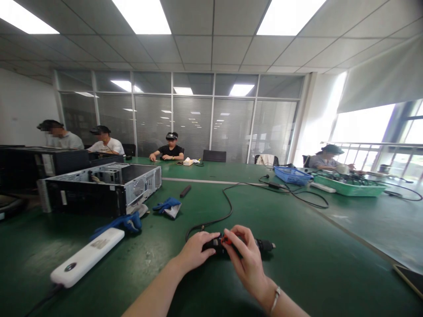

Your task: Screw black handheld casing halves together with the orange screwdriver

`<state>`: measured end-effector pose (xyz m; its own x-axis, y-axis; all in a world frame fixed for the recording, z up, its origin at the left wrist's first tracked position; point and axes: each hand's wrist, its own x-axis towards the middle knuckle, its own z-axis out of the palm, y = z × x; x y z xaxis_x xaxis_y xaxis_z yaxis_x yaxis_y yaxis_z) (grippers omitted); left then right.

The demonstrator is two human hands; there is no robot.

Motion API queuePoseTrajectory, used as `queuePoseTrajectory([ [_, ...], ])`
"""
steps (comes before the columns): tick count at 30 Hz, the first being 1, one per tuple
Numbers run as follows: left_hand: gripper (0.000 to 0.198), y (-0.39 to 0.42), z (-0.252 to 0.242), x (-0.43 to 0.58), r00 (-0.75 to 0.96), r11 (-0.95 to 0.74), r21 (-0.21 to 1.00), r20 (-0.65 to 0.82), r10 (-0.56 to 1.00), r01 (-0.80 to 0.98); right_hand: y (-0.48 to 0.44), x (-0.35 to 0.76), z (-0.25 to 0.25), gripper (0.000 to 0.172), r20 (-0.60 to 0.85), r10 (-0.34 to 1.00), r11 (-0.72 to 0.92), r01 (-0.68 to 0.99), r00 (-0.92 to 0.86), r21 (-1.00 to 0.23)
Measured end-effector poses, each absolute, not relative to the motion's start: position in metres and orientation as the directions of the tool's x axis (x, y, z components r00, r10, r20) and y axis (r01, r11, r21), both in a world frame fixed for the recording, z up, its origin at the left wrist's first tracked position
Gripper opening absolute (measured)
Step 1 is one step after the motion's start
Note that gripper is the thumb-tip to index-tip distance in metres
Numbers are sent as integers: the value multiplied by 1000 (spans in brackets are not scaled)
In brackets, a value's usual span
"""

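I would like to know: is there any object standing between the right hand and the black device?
Nothing visible stands between them. The right hand has its fingers at the red part of the black device; the left hand holds it alongside.

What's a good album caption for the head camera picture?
At a green table, the left hand holds a black device while the right hand pinches a red part.

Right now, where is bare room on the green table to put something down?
Bare tabletop shows between the black device and phone, and between the white bar and left hand. Crowded: around the blue basket, green basket and computer case.
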<state>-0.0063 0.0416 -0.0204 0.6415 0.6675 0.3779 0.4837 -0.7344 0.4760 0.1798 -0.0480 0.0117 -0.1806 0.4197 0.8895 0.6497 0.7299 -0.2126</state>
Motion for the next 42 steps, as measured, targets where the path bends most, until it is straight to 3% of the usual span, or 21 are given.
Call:
queuePoseTrajectory([
  [6, 52, 40, -18, -7, 649, -739, 475, 377, 661, 477, -50, 177, 9, 56, 863, 460, 737, 632, -209, -239],
  [13, 53, 41, -20, -7, 634, -725, 479, 372, 678, 495, -44, 179, 7, 48, 910, 394, 723, 655, -130, -220],
  [42, 54, 39, -18, -7, 645, -726, 462, 353, 677, 509, -44, 181, 3, 54, 897, 410, 733, 645, -166, -216],
])
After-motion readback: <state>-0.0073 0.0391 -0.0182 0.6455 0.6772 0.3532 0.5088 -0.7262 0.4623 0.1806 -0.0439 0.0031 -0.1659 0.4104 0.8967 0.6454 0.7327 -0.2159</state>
